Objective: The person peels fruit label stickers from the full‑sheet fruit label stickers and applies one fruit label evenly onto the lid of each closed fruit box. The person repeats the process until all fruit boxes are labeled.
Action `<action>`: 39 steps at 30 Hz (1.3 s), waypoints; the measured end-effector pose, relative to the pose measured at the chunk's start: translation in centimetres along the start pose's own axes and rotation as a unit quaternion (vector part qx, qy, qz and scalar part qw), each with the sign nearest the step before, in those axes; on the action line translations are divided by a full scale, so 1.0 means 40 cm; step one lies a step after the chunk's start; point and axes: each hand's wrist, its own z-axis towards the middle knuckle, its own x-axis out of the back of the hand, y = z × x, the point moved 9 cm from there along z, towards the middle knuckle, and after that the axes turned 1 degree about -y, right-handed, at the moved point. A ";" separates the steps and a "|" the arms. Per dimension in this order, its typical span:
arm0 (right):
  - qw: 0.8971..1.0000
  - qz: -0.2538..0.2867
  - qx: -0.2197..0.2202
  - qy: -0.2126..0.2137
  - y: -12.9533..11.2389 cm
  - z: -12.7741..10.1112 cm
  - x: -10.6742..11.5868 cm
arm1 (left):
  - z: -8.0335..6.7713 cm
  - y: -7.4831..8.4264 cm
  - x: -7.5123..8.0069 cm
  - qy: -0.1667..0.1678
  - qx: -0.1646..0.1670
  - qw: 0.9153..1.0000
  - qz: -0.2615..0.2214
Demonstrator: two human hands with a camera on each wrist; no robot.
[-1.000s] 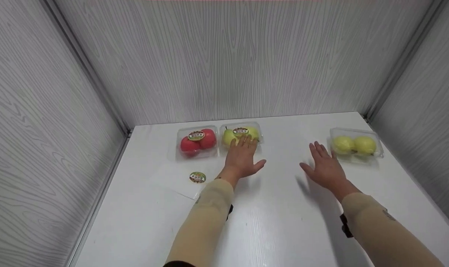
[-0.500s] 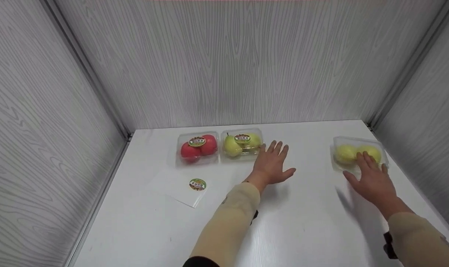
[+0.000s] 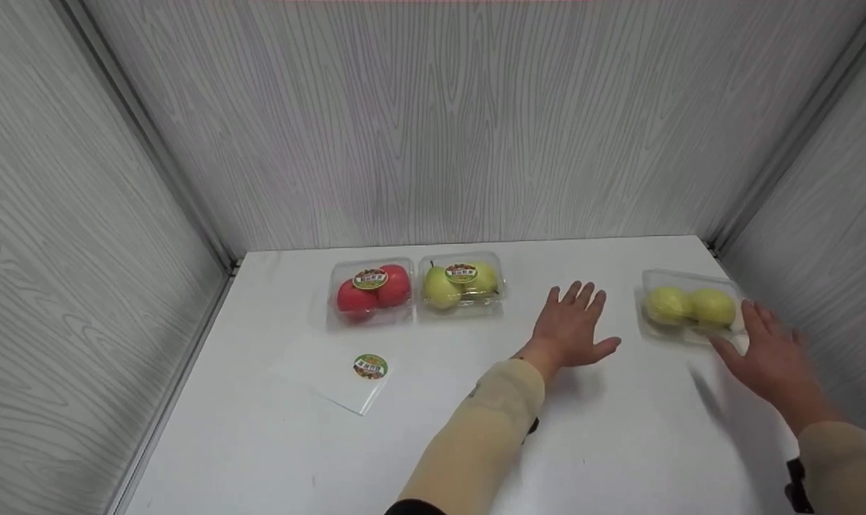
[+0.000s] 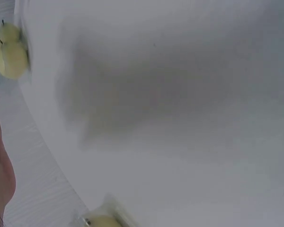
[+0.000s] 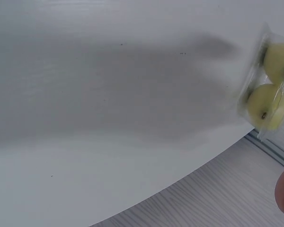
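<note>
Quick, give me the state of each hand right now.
Left hand: open, fingers spread, holding nothing, on or just over the table.
Right hand: open, holding nothing, beside the clear box of yellow fruit.

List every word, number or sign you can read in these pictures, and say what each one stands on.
Round sticker on the red apple box: print too small to read.
Round sticker on the green pear box: print too small to read.
Round sticker on the white sheet: print too small to read.
Yellow pear box: no label visible.
</note>
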 end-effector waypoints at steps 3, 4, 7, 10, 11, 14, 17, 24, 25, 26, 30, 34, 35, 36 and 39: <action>1.000 0.008 -0.007 -0.010 0.014 0.004 -0.008 | 0.011 0.031 -0.006 0.000 -0.002 1.000 -0.015; 1.000 0.010 -0.010 -0.014 0.018 0.004 -0.010 | 0.015 0.043 -0.007 -0.001 -0.004 1.000 -0.020; 1.000 0.003 -0.022 -0.020 0.036 0.003 -0.013 | 0.030 0.078 -0.009 -0.001 -0.011 0.999 -0.031; 0.999 -0.002 -0.032 -0.032 0.052 0.000 -0.020 | 0.042 0.107 -0.014 -0.007 -0.013 0.999 -0.048; 0.999 -0.003 -0.037 -0.037 0.058 -0.002 -0.023 | 0.046 0.116 -0.016 -0.008 -0.014 0.998 -0.053; 0.998 -0.002 -0.046 -0.050 0.072 -0.004 -0.032 | 0.057 0.139 -0.023 -0.016 -0.016 0.997 -0.071; 0.997 -0.005 -0.050 -0.060 0.081 -0.004 -0.038 | 0.068 0.158 -0.027 -0.021 -0.020 0.996 -0.081; 0.995 -0.022 -0.057 -0.077 0.097 -0.002 -0.055 | 0.091 0.178 -0.041 -0.048 -0.021 0.995 -0.084; 0.995 -0.023 -0.056 -0.077 0.097 -0.002 -0.057 | 0.094 0.179 -0.043 -0.052 -0.021 0.995 -0.083; 0.995 -0.022 -0.057 -0.077 0.099 -0.002 -0.060 | 0.096 0.179 -0.046 -0.054 -0.021 0.995 -0.082; 0.995 -0.024 -0.057 -0.081 0.099 0.003 -0.073 | 0.108 0.181 -0.054 -0.055 -0.024 0.995 -0.077; 0.995 -0.023 -0.051 -0.087 0.090 0.012 -0.087 | 0.119 0.181 -0.062 -0.053 -0.028 0.996 -0.072; 0.995 -0.022 -0.049 -0.087 0.087 0.015 -0.091 | 0.122 0.180 -0.065 -0.053 -0.029 0.996 -0.072; 0.995 -0.021 -0.047 -0.088 0.083 0.018 -0.094 | 0.124 0.180 -0.068 -0.053 -0.030 0.996 -0.071; 0.995 -0.021 -0.041 -0.085 0.072 0.026 -0.101 | 0.130 0.175 -0.076 -0.055 -0.031 0.995 -0.071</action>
